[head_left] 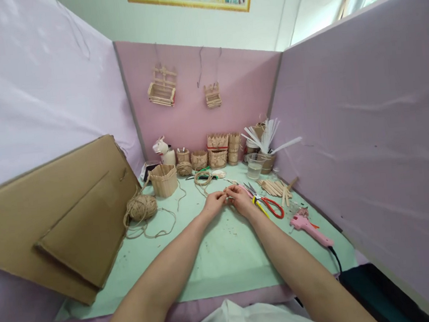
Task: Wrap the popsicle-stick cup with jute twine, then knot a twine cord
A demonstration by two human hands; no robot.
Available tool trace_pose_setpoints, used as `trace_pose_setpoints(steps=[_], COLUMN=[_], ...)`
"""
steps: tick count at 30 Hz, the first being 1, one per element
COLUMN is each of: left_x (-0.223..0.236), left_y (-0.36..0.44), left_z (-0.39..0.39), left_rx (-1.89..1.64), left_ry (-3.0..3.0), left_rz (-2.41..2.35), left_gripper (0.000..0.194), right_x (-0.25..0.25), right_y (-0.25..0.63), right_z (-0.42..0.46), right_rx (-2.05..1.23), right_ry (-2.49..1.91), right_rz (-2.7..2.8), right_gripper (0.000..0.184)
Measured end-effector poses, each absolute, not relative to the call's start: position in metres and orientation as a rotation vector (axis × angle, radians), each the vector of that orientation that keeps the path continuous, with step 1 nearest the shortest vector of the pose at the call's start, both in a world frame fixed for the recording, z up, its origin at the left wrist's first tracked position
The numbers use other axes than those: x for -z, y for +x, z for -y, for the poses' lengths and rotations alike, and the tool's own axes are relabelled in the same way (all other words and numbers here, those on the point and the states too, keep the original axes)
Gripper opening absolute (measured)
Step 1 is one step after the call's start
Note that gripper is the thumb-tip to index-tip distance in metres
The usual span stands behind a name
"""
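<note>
Over the middle of the pale green tabletop (pixel 223 256), my left hand (pixel 215 203) and my right hand (pixel 238 198) meet with their fingertips pinched close together. Whatever lies between the fingers is too small and too hidden to name. Just right of my right hand lie red-handled scissors (pixel 274 207), with a yellow tool (pixel 260 207) beside them. Beyond my hands a loose coil of twine (pixel 203 177) rests on the table. Small crumbs of material dot the cloth in front of my wrists.
A twine ball (pixel 142 207) and a wooden-stick basket (pixel 164 180) stand left, near leaning cardboard (pixel 80 229). Right are craft sticks (pixel 273 187), a pink glue gun (pixel 312 228) with its cord, and a clear cup (pixel 254 167). Small baskets (pixel 218 158) line the back.
</note>
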State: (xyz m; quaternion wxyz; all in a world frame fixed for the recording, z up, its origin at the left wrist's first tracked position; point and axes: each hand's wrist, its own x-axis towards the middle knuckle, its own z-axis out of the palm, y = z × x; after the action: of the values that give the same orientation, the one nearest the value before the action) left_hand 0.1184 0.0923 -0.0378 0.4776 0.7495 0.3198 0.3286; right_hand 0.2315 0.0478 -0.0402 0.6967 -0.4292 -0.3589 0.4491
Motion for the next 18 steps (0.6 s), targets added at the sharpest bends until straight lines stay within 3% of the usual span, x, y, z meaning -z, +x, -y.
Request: trace_pose_setpoints(steps=[15,18], left_x=[0.0324,0.0342], left_y=[0.1143,0.1144], left_z=[-0.0882,-0.0893], left_rx=[-0.913,-0.946], left_ry=[1.980,1.974], left_rz=[-1.028,-1.025], left_gripper=[0.031,0.029], right_x=[0.0367,0.0340], right_y=[0.2322,0.2314], right_z=[-0.0481,-0.0474], right_rx=[-0.569,-0.449], right_ry=[-1.231,-1.258], right_rz=[1.119,1.136], right_gripper=[0.010,0.013])
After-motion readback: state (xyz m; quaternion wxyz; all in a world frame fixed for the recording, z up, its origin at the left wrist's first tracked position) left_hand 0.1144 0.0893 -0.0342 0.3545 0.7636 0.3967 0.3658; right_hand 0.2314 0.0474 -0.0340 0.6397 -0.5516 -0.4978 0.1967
